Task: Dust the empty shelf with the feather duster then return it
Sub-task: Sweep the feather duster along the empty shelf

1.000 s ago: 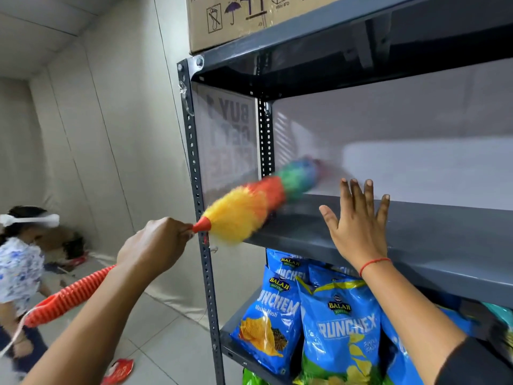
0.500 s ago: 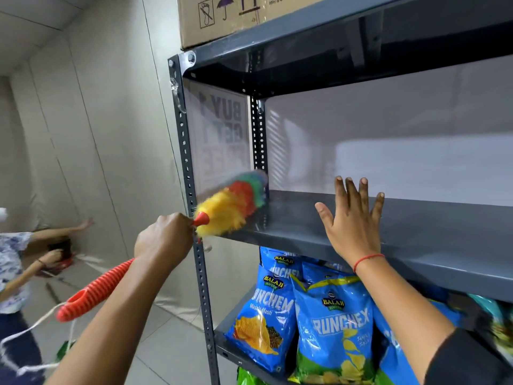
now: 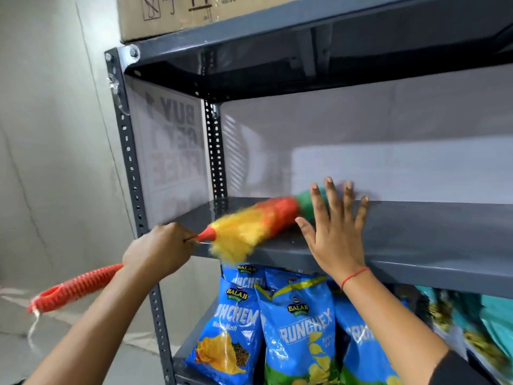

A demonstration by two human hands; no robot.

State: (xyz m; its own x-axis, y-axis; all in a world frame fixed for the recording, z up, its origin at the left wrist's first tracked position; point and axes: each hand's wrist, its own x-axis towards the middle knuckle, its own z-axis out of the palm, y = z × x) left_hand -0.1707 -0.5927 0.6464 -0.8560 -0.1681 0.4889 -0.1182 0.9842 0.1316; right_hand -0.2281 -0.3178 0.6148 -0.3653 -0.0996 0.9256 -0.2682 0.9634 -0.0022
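The empty grey metal shelf (image 3: 422,237) runs across the middle of the head view. A feather duster (image 3: 258,220) with yellow, orange and green fluff lies on the shelf's left part; its tip is hidden behind my right hand. My left hand (image 3: 159,250) is shut on the duster's stem, and the ribbed orange handle sticks out behind it to the lower left. My right hand (image 3: 334,232) has its fingers spread with its palm toward the shelf's front edge, just right of the fluff.
Blue snack bags (image 3: 299,326) fill the shelf below. A cardboard box (image 3: 172,15) stands on the top shelf. The perforated grey upright (image 3: 130,173) frames the rack's left side, with a translucent poster (image 3: 169,145) taped beside it. A pale wall lies left.
The duster head was pulled back to the shelf's left corner, then pushed right and deeper along the shelf. My right hand stayed at the shelf edge. The person at the left is out of view.
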